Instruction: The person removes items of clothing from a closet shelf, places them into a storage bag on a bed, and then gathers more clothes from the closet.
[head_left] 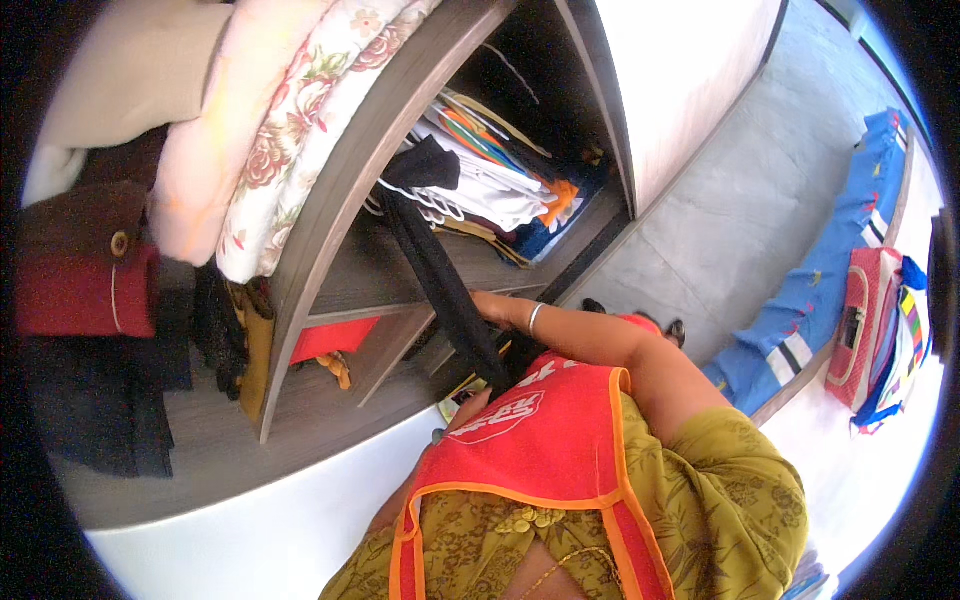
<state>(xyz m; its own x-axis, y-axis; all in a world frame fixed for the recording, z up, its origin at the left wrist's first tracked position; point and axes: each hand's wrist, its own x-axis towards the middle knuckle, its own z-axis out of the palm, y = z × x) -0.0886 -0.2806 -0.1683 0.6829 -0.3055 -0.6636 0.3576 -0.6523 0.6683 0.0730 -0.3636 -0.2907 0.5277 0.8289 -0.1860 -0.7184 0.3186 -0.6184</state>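
Observation:
A long strip of black cloth [440,280] runs from the white hangers [435,208] in the wardrobe compartment down to my chest. My right hand [490,308], below a pale bangle, is against its right edge; its fingers are hidden behind the cloth. Only a small part of my left hand [468,408] shows beside the red apron [530,430], near the cloth's lower end. Its fingers are out of sight. A stack of folded white and coloured clothes [490,180] lies behind the hangers, with a black piece [425,163] over its near end.
Left of the wooden divider [345,180] are floral bedding [290,140], a beige cloth [130,75] and dark and red garments [85,290]. A red item [335,338] sits in a lower opening. On the right are grey floor [700,230], a blue cover [815,300] and a pink bag [860,325].

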